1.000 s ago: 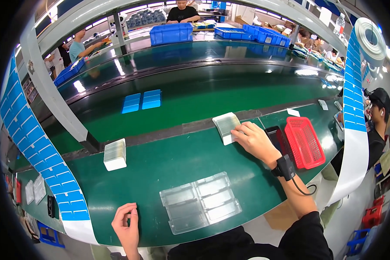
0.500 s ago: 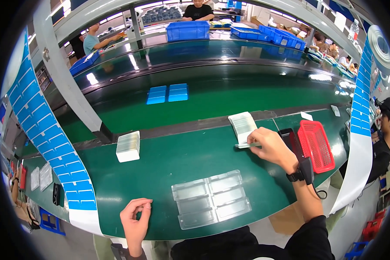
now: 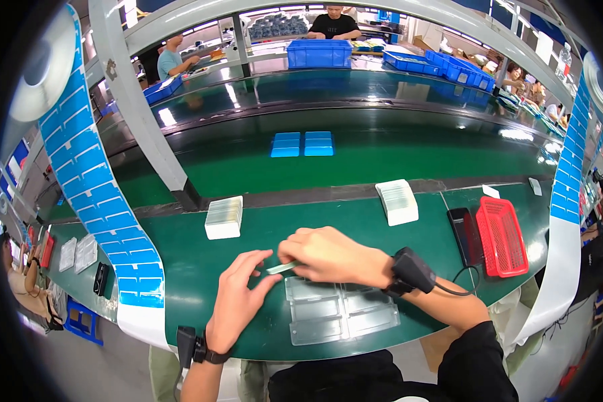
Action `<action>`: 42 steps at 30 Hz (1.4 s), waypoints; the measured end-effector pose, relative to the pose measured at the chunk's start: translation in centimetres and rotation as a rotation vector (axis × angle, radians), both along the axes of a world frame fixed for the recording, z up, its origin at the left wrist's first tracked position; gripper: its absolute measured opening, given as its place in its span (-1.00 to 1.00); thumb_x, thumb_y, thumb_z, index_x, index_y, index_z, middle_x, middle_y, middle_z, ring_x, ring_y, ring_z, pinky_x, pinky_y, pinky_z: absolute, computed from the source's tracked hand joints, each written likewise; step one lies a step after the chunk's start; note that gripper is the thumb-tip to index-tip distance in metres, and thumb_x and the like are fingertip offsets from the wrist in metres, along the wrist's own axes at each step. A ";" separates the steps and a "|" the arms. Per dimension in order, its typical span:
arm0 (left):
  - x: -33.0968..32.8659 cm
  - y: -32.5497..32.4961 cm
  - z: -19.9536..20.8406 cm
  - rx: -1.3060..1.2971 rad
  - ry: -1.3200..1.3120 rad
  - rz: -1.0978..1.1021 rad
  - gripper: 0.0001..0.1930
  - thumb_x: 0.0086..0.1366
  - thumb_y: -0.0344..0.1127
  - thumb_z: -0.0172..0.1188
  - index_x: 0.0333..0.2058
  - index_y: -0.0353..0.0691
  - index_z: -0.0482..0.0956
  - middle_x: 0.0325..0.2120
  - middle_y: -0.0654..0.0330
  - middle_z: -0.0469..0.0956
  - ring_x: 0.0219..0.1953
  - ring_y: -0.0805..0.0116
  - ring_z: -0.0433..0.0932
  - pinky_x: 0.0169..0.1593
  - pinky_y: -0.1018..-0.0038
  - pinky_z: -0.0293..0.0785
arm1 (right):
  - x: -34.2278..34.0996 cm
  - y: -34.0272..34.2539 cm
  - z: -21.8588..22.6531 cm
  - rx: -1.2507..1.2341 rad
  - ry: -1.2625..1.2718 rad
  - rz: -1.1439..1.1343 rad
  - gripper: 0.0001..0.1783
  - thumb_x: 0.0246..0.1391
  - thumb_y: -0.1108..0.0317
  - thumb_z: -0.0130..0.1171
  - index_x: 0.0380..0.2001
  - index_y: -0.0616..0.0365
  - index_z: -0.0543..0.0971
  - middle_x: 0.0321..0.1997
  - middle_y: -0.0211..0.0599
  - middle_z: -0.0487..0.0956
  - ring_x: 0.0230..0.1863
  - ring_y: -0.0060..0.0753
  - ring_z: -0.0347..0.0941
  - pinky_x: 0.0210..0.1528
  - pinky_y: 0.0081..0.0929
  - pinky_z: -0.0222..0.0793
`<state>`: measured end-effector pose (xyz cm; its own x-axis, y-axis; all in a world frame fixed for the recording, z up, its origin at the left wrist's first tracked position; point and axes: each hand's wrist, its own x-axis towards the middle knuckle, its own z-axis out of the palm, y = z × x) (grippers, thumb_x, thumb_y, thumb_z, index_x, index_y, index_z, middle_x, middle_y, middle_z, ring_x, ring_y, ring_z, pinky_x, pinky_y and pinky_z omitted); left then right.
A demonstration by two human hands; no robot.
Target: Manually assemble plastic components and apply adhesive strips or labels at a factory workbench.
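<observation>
My right hand (image 3: 328, 254) is closed on a thin pale card (image 3: 281, 268), seen nearly edge-on, over the table's middle. Close by, my left hand (image 3: 238, 288) has its thumb and fingers apart around the card's free end; I see no firm grip there. Just below the right hand lies a clear plastic tray (image 3: 315, 328) with several shallow compartments, its upper part hidden by that hand and wrist. Two rows of similar pale cards stand farther back, a left stack (image 3: 224, 218) and a right stack (image 3: 397, 202).
At right lie a black phone-like slab (image 3: 463, 234) and a red mesh basket (image 3: 499, 238). Blue label strips hang left (image 3: 107, 201) and right (image 3: 568, 181). Beyond the table edge, two blue trays (image 3: 301, 144) rest on a green belt. A grey post (image 3: 141, 100) rises at left.
My right hand has come from the right stack to the middle with a card. My left hand has moved up and right to meet it, and the view has shifted.
</observation>
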<state>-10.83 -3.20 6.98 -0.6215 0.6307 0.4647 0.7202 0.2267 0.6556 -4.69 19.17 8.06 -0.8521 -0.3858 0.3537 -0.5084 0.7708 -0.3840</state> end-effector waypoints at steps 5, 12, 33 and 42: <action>-3.1 -2.9 -0.9 -0.020 0.124 0.051 -0.84 0.20 -0.50 0.41 -0.23 -0.36 0.72 -0.37 0.00 0.70 -0.34 0.03 0.70 -0.23 0.31 0.60 | -3.5 -2.9 -0.8 -0.194 -0.054 0.006 -0.74 0.01 0.45 0.33 -0.22 0.21 0.53 -0.25 -0.10 0.64 -0.13 0.05 0.61 -0.12 -0.07 0.53; -10.9 -5.8 -3.8 -0.058 -0.143 0.199 -0.79 0.16 -0.47 0.46 -0.19 -0.32 0.76 -0.31 0.11 0.76 -0.33 0.40 0.69 -0.21 0.49 0.57 | -10.1 -5.7 -5.2 -0.486 -0.053 -0.065 -0.90 0.03 0.56 0.21 -0.36 0.39 0.58 -0.36 0.11 0.65 -0.32 0.17 0.62 -0.21 -0.09 0.52; -13.3 -5.2 -7.9 -0.229 0.111 0.493 -0.42 0.25 -0.27 0.44 0.19 -0.41 0.53 0.08 -0.07 0.56 0.18 -0.08 0.46 0.26 0.13 0.35 | -13.6 -9.1 -7.6 -0.266 0.152 -0.445 -0.64 0.10 0.35 0.31 -0.10 0.31 0.49 -0.12 0.08 0.55 -0.10 0.19 0.55 -0.04 0.00 0.52; -13.4 -5.5 -8.5 -0.297 0.160 0.489 -0.40 0.28 -0.21 0.40 0.21 -0.44 0.52 0.16 -0.10 0.54 0.25 -0.09 0.40 0.30 0.06 0.26 | -12.3 -8.0 -6.8 -0.105 0.008 -0.464 -0.63 0.17 0.19 0.30 -0.31 0.38 0.57 -0.28 0.16 0.58 -0.24 0.20 0.59 -0.18 0.03 0.55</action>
<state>-24.25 -8.66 -1.54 -0.8096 0.4058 0.4241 0.5704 0.7142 0.4056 -16.97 11.17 1.31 -0.9230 0.0731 0.3777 -0.1230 0.8742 -0.4698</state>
